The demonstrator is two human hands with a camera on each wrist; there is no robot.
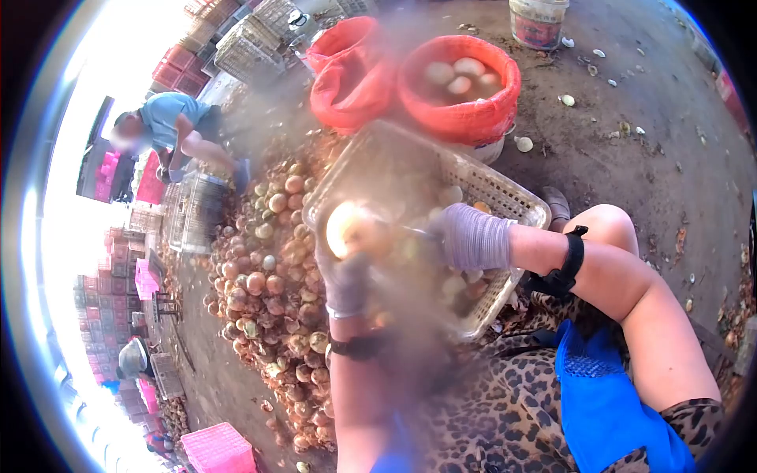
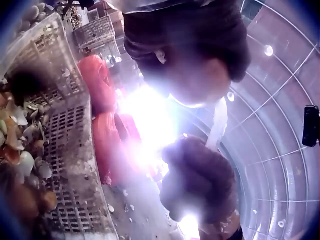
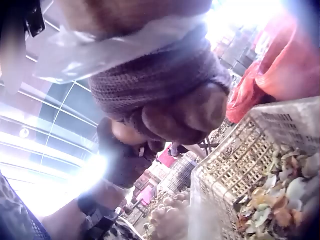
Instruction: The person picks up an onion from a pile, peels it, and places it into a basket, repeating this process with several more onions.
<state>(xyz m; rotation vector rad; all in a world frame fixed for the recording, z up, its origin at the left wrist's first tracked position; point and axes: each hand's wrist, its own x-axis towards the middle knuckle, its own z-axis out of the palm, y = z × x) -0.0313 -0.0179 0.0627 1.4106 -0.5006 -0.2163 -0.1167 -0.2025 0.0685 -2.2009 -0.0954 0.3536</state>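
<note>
While my left hand (image 1: 345, 280) grips the onion (image 1: 344, 227), glare hides its long axis; it sits at twelve o'clock from that nearer hand and nine o'clock from my right hand (image 1: 467, 236), curled round what looks like a pale blade (image 2: 218, 125).

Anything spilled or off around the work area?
Some mess: pale scraps lie scattered on the dirty ground right of the red-lined bucket, outside any container. Onions are heaped straight on the ground too, though possibly on purpose. No visible damage.
</note>
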